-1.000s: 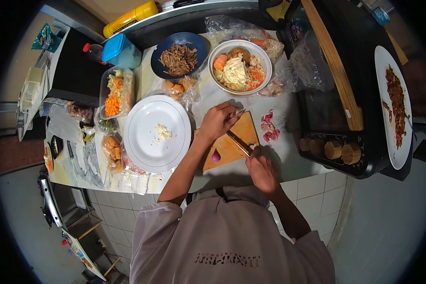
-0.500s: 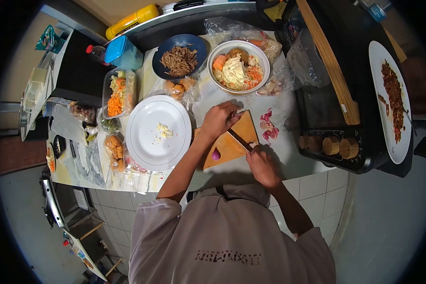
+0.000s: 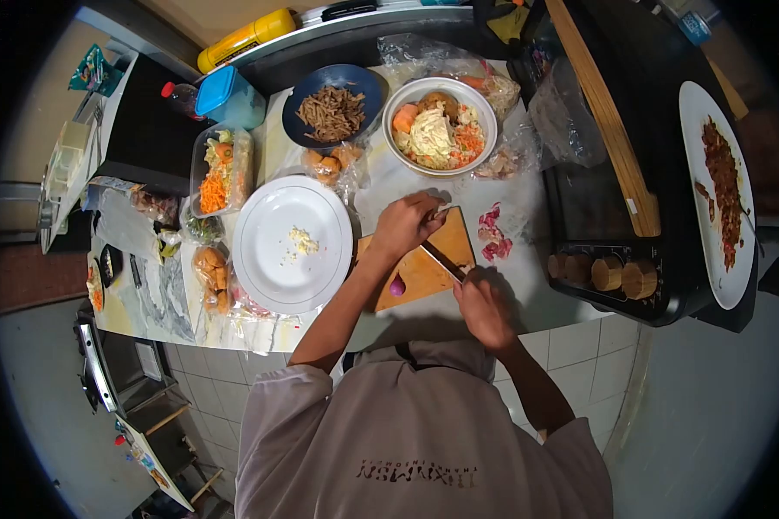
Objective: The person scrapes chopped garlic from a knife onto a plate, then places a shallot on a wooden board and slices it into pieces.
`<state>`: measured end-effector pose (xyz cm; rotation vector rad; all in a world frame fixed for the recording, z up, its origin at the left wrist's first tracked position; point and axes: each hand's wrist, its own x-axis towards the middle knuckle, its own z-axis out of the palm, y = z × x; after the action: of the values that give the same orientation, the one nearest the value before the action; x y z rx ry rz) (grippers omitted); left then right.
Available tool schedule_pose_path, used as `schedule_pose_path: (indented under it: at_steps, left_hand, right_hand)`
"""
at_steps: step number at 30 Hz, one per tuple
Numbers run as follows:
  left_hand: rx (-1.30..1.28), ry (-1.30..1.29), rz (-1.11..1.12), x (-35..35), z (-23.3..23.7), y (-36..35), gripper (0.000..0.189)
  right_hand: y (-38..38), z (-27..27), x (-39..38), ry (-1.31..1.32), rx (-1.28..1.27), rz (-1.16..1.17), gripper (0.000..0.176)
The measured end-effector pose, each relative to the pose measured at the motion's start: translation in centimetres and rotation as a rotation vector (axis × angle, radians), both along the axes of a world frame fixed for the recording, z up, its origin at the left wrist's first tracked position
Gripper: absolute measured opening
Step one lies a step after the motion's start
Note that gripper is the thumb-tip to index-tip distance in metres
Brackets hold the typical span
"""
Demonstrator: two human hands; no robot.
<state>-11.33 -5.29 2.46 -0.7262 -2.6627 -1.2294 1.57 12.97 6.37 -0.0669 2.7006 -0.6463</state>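
My right hand (image 3: 485, 310) is closed round the handle of a knife (image 3: 442, 260), whose blade slants up and left over the orange-brown cutting board (image 3: 437, 284). The blade's far end lies close under my left hand (image 3: 410, 223). That hand is bent over the board's upper edge with its fingers drawn together; what they grip is too small and hidden to make out. On the board's lower left rests a purple shallot (image 3: 397, 285). Reddish-pink peelings (image 3: 494, 233) are scattered on the counter, right of the board.
Left of the board stands a white plate (image 3: 268, 275) holding chopped pale bits. Behind are a dark bowl (image 3: 289, 113) of brown strips and a white bowl (image 3: 492, 143) of mixed food. A black oven (image 3: 658, 272) borders the right side, with an oval plate (image 3: 697, 104) on top.
My left hand has shifted slightly down and its fingers are drawn in more. The knife is still in my right hand, near the same spot. The whole view has shifted slightly.
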Motion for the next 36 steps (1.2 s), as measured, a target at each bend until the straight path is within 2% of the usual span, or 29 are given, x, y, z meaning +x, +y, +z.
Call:
schedule_pose_path:
  at_steps: [3,6,9,11,14,19,22,24,26,28,29,31,36]
  left_hand:
    - [-0.022,-0.073,0.038,0.1,0.3,0.2,0.022]
    - [0.06,-0.107,0.025,0.1,0.2,0.2,0.021]
    - [0.111,-0.149,0.021,0.0,0.0,0.1,0.02]
    - [-0.021,-0.078,0.017,0.0,-0.4,-0.1,0.022]
    - [-0.041,-0.072,-0.002,0.2,-0.2,0.1,0.022]
    - [0.054,-0.127,-0.007,-0.1,0.3,0.1,0.021]
    - [0.03,-0.09,-0.023,0.2,0.0,0.0,0.023]
    - [-0.004,-0.017,-0.03,-0.4,0.2,-0.2,0.024]
    - [-0.048,-0.097,-0.031,-0.2,0.5,-0.1,0.026]
    - [0.004,-0.126,-0.03,-0.4,0.6,-0.1,0.026]
    - [0.05,-0.153,-0.028,-0.5,0.7,-0.2,0.027]
    - [0.034,-0.173,-0.038,-0.5,0.5,-0.3,0.028]
    - [-0.039,-0.04,-0.061,-0.2,0.2,-0.1,0.025]
  right_hand:
    - [0.5,0.5,0.0,0.022,-0.023,0.069,0.034]
    - [0.6,1.4,-0.5,-0.04,-0.005,0.068,0.033]
    - [0.6,1.9,-0.1,0.014,-0.008,0.107,0.032]
    - [0.1,0.3,0.6,-0.004,0.003,0.053,0.032]
    - [0.2,-1.6,0.4,-0.017,-0.009,0.031,0.031]
    - [0.5,1.0,0.1,0.014,-0.053,0.091,0.031]
    - [0.1,-2.2,1.3,0.104,-0.063,0.076,0.032]
    - [-0.5,-1.9,0.6,0.064,-0.074,0.035,0.033]
    - [-0.9,-1.3,1.1,0.011,-0.086,-0.034,0.033]
    - [-0.6,-0.8,1.5,0.214,-0.089,0.064,0.034]
    - [-0.7,-0.4,1.5,0.214,-0.088,0.062,0.034]
    - [-1.3,0.8,0.8,0.017,-0.078,0.007,0.033]
    - [-1.5,-1.6,1.7,0.015,-0.014,-0.045,0.033]
